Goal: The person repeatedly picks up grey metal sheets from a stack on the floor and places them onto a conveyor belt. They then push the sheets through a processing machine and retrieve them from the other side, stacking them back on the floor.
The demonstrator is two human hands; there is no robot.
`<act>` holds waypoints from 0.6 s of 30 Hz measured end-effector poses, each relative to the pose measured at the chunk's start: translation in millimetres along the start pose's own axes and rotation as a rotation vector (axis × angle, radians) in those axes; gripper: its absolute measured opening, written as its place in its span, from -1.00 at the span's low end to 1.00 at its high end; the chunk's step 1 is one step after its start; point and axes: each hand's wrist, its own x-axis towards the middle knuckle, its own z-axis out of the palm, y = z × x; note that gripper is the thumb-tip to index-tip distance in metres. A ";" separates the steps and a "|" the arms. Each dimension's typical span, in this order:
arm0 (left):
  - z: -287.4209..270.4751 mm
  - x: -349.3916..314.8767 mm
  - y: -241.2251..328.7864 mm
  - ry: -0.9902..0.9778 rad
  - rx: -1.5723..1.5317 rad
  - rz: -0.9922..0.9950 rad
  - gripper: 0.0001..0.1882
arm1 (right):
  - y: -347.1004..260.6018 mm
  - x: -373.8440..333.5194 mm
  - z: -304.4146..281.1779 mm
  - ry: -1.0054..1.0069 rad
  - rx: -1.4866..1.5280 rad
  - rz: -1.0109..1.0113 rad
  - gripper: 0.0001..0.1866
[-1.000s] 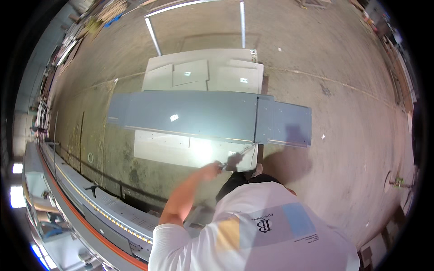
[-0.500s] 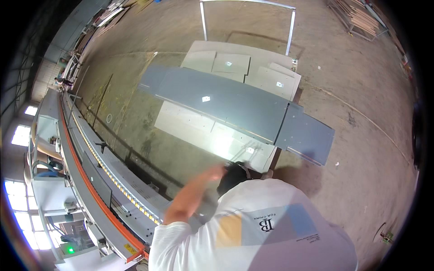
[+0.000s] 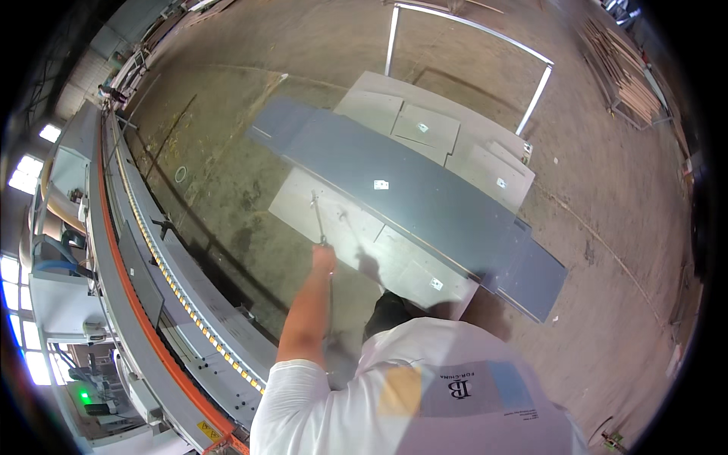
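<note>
My left hand (image 3: 324, 259) is closed round what looks like an air blow gun (image 3: 318, 218) with a long thin nozzle. The nozzle reaches over the near pale panel (image 3: 349, 231), casting a shadow on it; a thin hose hangs from below my hand. Beyond lies a long dark grey panel (image 3: 409, 197) with a white label (image 3: 381, 184), across the pale panels. A shorter dark grey panel (image 3: 535, 277) sits at its right end. My right hand is not in view, hidden by my body in its white shirt (image 3: 447, 387).
A long machine with an orange rail (image 3: 144, 322) and a roller strip (image 3: 178, 292) runs along my left. Past the panels stands a white metal frame (image 3: 474, 28). A rack of wooden strips (image 3: 626, 76) is at the far right. A person (image 3: 114, 93) is far off at upper left.
My left hand has moved forward and left, away from my body, and the thin nozzle now shows clearly over the pale panel. The view has shifted, and the panels sit farther right and lower.
</note>
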 end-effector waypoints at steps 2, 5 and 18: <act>9.0 47.4 -42.0 -0.143 0.137 0.376 -0.72 | -61.8 6.0 4.7 -0.024 -0.012 -0.054 -0.65; 39.2 28.5 -17.8 -0.656 0.332 0.544 -0.65 | -132.1 8.3 35.2 -0.055 0.027 -0.101 -0.65; -103.1 280.8 67.3 -0.007 -0.333 -0.072 -0.79 | -305.4 -35.0 80.0 -0.114 0.038 -0.041 -0.65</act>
